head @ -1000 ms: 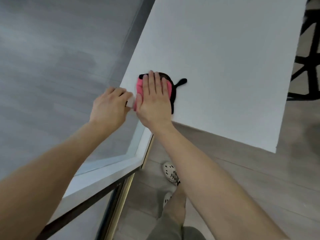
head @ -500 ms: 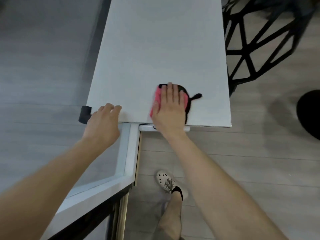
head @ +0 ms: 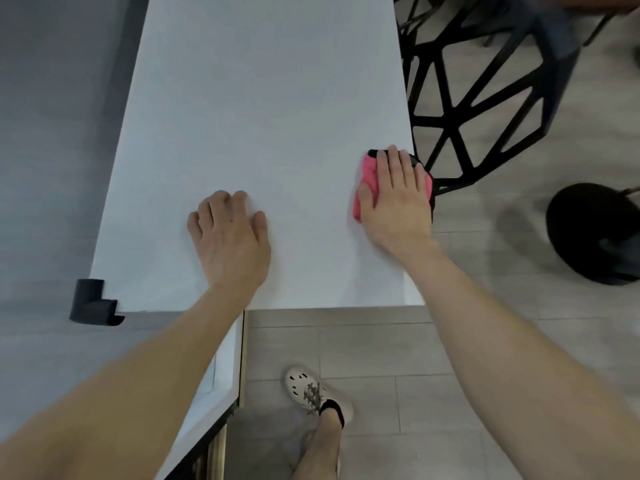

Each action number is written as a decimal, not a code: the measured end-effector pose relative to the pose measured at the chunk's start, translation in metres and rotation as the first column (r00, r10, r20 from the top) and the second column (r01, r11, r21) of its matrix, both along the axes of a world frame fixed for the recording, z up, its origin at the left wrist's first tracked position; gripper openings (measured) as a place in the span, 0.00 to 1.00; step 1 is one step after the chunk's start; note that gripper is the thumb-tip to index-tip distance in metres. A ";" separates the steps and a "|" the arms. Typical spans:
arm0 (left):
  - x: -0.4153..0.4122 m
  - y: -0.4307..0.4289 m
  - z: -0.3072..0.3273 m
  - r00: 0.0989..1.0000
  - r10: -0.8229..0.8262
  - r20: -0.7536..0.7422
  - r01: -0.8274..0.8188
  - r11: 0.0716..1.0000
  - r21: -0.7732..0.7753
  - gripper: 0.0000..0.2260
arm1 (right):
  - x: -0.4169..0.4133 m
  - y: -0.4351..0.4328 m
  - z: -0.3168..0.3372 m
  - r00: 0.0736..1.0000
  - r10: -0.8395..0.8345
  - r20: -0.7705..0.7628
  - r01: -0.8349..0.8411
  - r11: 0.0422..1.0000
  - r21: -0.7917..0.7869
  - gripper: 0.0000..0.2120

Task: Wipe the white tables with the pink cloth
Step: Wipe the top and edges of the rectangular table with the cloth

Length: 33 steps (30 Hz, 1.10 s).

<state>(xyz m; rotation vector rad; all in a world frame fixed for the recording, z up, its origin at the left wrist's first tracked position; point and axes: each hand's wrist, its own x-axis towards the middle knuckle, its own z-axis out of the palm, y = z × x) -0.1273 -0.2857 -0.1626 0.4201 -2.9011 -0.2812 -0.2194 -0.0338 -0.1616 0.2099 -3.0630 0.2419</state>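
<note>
Fingers [head: 393, 164] together, right hand [head: 396, 202] flat on pink cloth [head: 367, 178]; left hand [head: 230, 237] on table [head: 270, 98].

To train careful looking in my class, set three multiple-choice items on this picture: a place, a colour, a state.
1. Where on the white table is the pink cloth? A at its right edge; B at its far left corner; C in its middle.
2. What colour is the corner guard? A red; B black; C yellow.
3. How is the right hand? A clenched; B flat on the cloth; C hanging off the table.
Key: 1A, the cloth reaches that edge; 2B, the guard is black; 3B, it lies flat, covering the cloth.
</note>
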 end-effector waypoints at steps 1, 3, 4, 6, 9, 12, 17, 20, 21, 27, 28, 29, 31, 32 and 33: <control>-0.003 0.004 -0.003 0.999 0.049 -0.019 -0.049 0.999 0.019 0.17 | 0.004 -0.015 -0.001 0.999 0.015 -0.029 -0.015 1.000 0.008 0.34; -0.003 0.007 -0.005 0.996 0.079 -0.044 -0.077 0.996 0.046 0.17 | 0.032 -0.033 0.001 0.957 0.288 -0.006 -0.288 0.957 0.017 0.33; -0.001 0.007 -0.005 0.996 0.076 -0.053 -0.073 0.996 0.046 0.17 | 0.049 -0.032 0.004 0.875 0.483 0.020 -0.484 0.875 0.014 0.32; 0.001 0.006 -0.004 0.995 0.076 -0.059 -0.074 0.997 0.036 0.17 | 0.053 -0.013 0.015 0.639 0.765 0.078 -0.767 0.642 -0.009 0.33; -0.002 0.006 -0.004 0.997 0.071 -0.041 -0.069 0.996 0.049 0.17 | -0.014 0.018 0.018 0.602 0.786 0.141 -0.793 0.609 -0.006 0.33; -0.002 0.007 -0.005 0.996 0.090 -0.020 -0.089 0.995 0.052 0.18 | -0.077 0.029 0.011 0.896 0.441 0.043 -0.442 0.897 0.016 0.33; 0.000 0.007 -0.003 0.995 0.088 -0.039 -0.086 0.995 0.058 0.18 | -0.014 -0.033 0.001 0.976 0.216 0.002 -0.216 0.976 0.030 0.33; 0.000 0.007 -0.002 0.995 0.096 -0.040 -0.094 0.994 0.052 0.18 | 0.025 -0.023 0.013 0.714 0.691 0.112 -0.697 0.717 0.013 0.33; -0.001 0.008 -0.002 0.994 0.097 -0.044 -0.094 0.994 0.052 0.18 | 0.013 -0.009 0.018 0.599 0.790 0.131 -0.797 0.605 -0.003 0.34; -0.001 0.005 -0.006 0.993 0.083 -0.087 -0.082 0.996 0.019 0.19 | -0.111 0.028 0.016 0.908 0.408 0.094 -0.411 0.912 0.008 0.34; -0.001 0.005 -0.006 0.992 0.085 -0.095 -0.085 0.996 0.006 0.19 | -0.106 0.020 0.012 0.934 0.351 0.073 -0.352 0.936 0.010 0.34; 0.000 0.006 -0.006 0.991 0.087 -0.099 -0.088 0.996 -0.007 0.18 | -0.093 0.013 0.007 0.936 0.350 0.037 -0.351 0.936 0.021 0.34; 0.000 0.009 -0.005 0.992 0.099 -0.080 -0.102 0.994 -0.032 0.18 | -0.049 0.006 0.004 0.841 0.541 0.012 -0.541 0.841 0.015 0.33; -0.001 0.011 -0.004 0.992 0.112 -0.057 -0.115 0.992 -0.047 0.19 | -0.031 0.009 0.004 0.732 0.681 0.024 -0.681 0.732 0.004 0.33; -0.001 0.015 -0.003 0.990 0.136 -0.032 -0.137 0.989 -0.058 0.19 | -0.018 0.016 0.005 0.602 0.796 0.052 -0.797 0.603 -0.005 0.34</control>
